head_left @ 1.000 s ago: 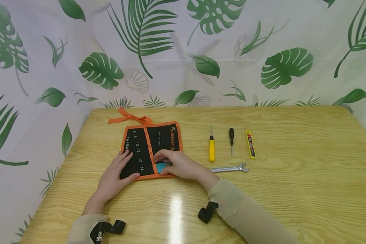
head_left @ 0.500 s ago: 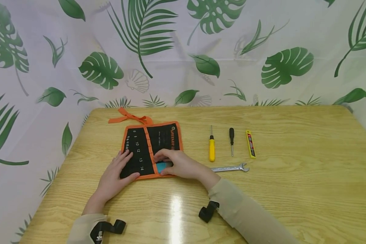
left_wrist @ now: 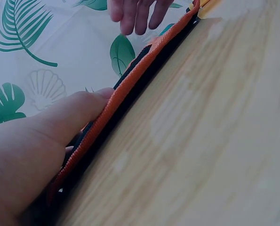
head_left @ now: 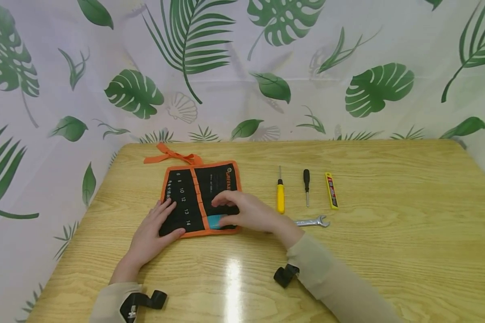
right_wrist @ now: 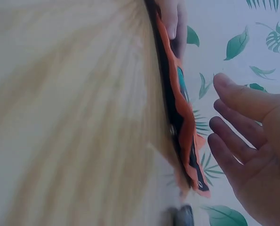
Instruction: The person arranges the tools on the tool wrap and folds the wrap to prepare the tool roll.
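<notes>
From where I stand, the person's left hand [head_left: 147, 235] rests on the near-left corner of a black tool pouch [head_left: 202, 190], fingers straight and slightly fanned, thumb tip touching the orange edging. The right hand [head_left: 252, 213] hangs over the pouch's right half with a wide gap between thumb and fingers; it holds nothing, and the side view shows its fingertips clear of the cloth. Just below them, a blue piece [head_left: 214, 221] sits in the pouch at the near edge.

The pouch lies spread on the wooden bench [head_left: 408, 251]. White numbers run down its left panel: 6, 8, 10, 12, 13, 14. Orange lettering on the right starts "GREENE", the rest covered by the hand; the smaller print is unreadable.

To the right lie a yellow-handled screwdriver [head_left: 280, 197], a black screwdriver [head_left: 306, 179], a yellow case [head_left: 332, 190] with an illegible red-and-black label, and nearer, a wrench [head_left: 313, 222] partly hidden by the right wrist.
</notes>
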